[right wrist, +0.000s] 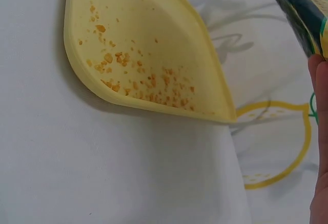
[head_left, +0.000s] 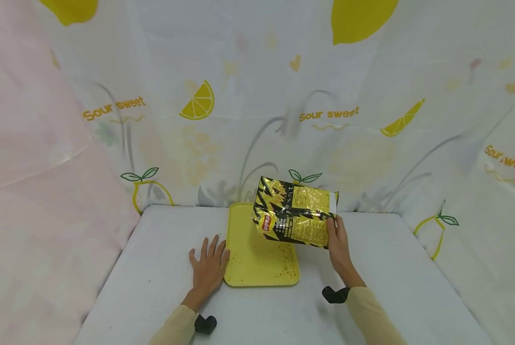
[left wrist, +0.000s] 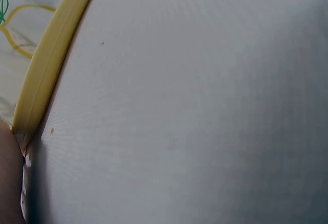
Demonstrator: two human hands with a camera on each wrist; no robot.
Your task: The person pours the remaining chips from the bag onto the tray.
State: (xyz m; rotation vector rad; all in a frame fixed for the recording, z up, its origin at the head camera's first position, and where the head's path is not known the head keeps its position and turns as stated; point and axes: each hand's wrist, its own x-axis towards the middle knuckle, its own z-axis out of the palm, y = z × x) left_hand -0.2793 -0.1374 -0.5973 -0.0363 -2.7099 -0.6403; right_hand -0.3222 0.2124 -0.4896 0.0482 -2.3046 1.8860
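A yellow and black chip bag (head_left: pixel 296 211) with a red logo is held up over the far right part of a yellow tray (head_left: pixel 257 268). My right hand (head_left: pixel 339 244) grips its right end, thumb on the near face. The bag is tilted, its left end over the tray. Fingers spread, my left hand (head_left: pixel 209 269) rests at the tray's left edge. Golden crumbs (right wrist: pixel 169 85) lie scattered in the tray, thickest along one side in the right wrist view. The left wrist view catches only the tray's outer wall (left wrist: pixel 46 65) and a bit of the hand.
The tray stands on a white table (head_left: pixel 154 278), where a few tiny crumbs (left wrist: pixel 52 130) lie. Behind it hangs a pale curtain (head_left: pixel 249 96) printed with lemons, with more curtain at both sides. Each wrist wears a black device (head_left: pixel 335 294) below the hand.
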